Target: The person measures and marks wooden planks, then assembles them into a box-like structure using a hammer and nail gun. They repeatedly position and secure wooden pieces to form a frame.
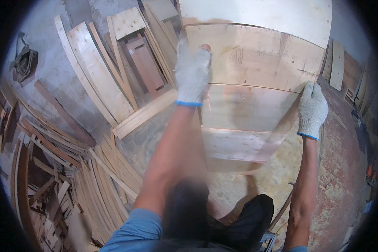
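A large pale wooden panel (256,52) made of several wide boards stands in front of me, with seams running across it. My left hand (192,73), in a white knit glove with a blue cuff, is at the panel's left edge. It is smeared by motion, and its finger pose cannot be made out. A small reddish tip shows by its fingers, too blurred to name. At the panel's right edge is my right hand (313,107), gloved the same way. Its fingers are closed together on that edge, partly hidden from view.
Long boards (92,69) and a brown framed piece (145,65) lean on the left wall. Below them lies a heap of narrow wood strips (103,185). A dark bag (25,63) hangs on the wall. More boards (337,65) stand right. Sawdust covers the floor (336,168).
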`<state>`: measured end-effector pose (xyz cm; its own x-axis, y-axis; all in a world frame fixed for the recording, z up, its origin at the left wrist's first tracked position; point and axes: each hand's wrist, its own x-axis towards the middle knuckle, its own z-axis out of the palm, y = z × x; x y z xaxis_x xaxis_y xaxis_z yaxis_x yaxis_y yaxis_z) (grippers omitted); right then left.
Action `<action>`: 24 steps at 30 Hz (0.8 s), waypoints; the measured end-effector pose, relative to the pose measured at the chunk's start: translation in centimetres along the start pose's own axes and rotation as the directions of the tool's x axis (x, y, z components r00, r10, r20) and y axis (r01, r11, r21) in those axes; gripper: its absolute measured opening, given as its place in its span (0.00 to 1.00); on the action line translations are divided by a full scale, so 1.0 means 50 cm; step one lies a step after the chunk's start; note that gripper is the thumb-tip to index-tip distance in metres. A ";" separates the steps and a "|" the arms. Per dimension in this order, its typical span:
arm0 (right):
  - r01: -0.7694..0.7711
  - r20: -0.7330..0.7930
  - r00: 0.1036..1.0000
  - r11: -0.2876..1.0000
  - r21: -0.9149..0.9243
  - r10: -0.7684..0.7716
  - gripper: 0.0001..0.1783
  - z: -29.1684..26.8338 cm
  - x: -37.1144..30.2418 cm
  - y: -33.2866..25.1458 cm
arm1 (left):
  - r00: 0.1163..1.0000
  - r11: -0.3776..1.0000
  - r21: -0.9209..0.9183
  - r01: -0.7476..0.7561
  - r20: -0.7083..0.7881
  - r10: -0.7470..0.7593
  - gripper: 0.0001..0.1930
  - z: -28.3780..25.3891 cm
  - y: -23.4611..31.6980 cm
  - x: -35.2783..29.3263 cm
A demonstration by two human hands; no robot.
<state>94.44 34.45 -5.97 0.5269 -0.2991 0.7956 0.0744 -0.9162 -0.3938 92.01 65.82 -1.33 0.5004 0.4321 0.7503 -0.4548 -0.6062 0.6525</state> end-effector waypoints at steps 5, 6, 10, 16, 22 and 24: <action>0.051 -0.037 0.998 0.998 -0.028 -0.052 0.15 -0.004 -0.011 -0.010 | 0.999 0.998 0.060 -0.025 0.045 0.023 0.43 0.018 -0.082 0.007; 0.042 -0.032 0.999 0.999 0.029 -0.041 0.15 0.006 -0.020 -0.041 | 0.988 0.975 0.161 -0.152 0.045 0.147 0.46 -0.008 -0.137 0.032; 0.021 -0.038 0.999 1.000 -0.005 -0.021 0.16 0.001 -0.013 -0.026 | 0.993 0.980 -0.173 -0.102 0.048 0.112 0.41 0.000 -0.067 0.019; -0.018 0.001 1.000 0.997 0.071 0.018 0.16 -0.014 -0.007 -0.016 | 0.998 0.957 -0.291 -0.013 0.057 0.031 0.34 0.030 -0.107 0.029; 0.064 0.028 0.996 0.894 0.444 -0.085 0.18 -0.022 -0.033 0.043 | 0.995 0.846 -0.533 -0.006 0.080 0.057 0.25 0.042 -0.157 0.036; -0.151 0.203 0.977 0.879 0.452 0.063 0.22 -0.058 -0.118 0.099 | 0.979 0.878 -0.463 -0.121 0.090 0.182 0.25 0.004 -0.184 0.066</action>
<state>89.26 30.90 -11.30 0.6913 -0.2960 0.6591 0.3690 -0.6397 -0.6743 97.98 72.71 -4.90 0.4733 0.2523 0.8440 -0.8010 -0.2754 0.5315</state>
